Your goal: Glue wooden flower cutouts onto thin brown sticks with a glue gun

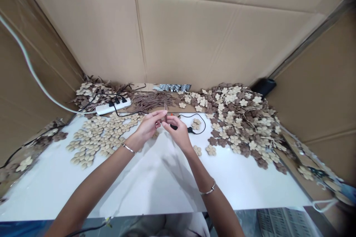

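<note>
My left hand (149,125) and my right hand (178,132) meet above the middle of the white table. Both are closed in a pinch, fingertips together. A thin brown strip (165,105) stands up between them; what else the fingers cover is hidden. Partly behind my right hand lies a black tool (190,130) with a looped black cord, its kind hidden. Beige flower-shaped pieces (210,150) lie just right of that hand. To the left of my left hand spreads a layer of beige flower pieces (105,133).
A large heap of beige and brown flowers (244,118) fills the right side. Brown strips (151,102) are piled at the back, near a white power strip (113,106) with black plugs. Cardboard walls (194,37) enclose the white table (155,189). A black object (263,87) stands back right.
</note>
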Action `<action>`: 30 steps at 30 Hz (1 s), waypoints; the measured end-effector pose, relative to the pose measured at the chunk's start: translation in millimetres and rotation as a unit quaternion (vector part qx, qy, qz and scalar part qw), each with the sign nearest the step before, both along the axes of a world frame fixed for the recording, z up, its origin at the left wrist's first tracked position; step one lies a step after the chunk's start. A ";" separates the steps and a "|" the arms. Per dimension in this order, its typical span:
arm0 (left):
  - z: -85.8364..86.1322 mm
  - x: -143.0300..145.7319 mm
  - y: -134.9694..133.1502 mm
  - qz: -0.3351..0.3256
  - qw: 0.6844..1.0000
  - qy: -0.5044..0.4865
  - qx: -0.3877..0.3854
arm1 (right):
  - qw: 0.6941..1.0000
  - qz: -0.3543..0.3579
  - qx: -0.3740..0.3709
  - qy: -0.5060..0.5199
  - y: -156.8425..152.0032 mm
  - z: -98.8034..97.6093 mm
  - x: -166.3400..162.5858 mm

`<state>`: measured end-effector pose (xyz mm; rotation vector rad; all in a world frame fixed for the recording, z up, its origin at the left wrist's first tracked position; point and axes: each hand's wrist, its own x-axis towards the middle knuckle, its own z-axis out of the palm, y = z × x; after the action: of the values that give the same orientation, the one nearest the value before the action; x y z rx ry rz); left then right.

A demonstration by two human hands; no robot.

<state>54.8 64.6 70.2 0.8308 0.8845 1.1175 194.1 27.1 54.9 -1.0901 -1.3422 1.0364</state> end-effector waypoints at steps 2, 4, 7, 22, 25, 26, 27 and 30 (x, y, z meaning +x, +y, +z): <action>-4.8 -4.7 -4.7 -0.004 1.000 -0.019 -0.014 | 1.000 -0.001 -0.023 0.020 -1.0 -1.2 -6.2; -9.9 -11.9 -6.9 -0.001 1.000 -0.009 -0.018 | 0.997 0.008 -0.055 0.047 -2.1 -1.7 -9.2; -17.4 -23.7 -13.8 0.092 0.991 0.095 0.029 | 0.991 0.036 -0.093 0.088 -3.3 0.9 -11.0; -31.2 -63.5 -46.2 0.167 0.721 0.509 0.440 | 0.979 0.118 -0.145 0.078 -7.0 4.9 -31.7; -30.3 -67.6 -43.7 0.161 0.781 0.462 0.389 | 0.981 0.109 -0.151 0.057 -7.2 0.4 -33.1; -30.5 -68.8 -42.5 0.151 0.807 0.440 0.363 | 0.983 0.103 -0.146 0.049 -7.5 -1.1 -33.5; -30.9 -70.0 -41.3 0.138 0.835 0.415 0.335 | 0.985 0.096 -0.136 0.041 -7.9 -2.6 -34.1; -31.8 -72.6 -38.4 0.104 0.902 0.334 0.255 | 0.990 0.082 -0.111 0.029 -9.9 -7.3 -36.1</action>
<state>-17.8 26.2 38.4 1.6477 1.2877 1.2943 158.0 17.1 47.6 -1.1167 -1.3091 1.3547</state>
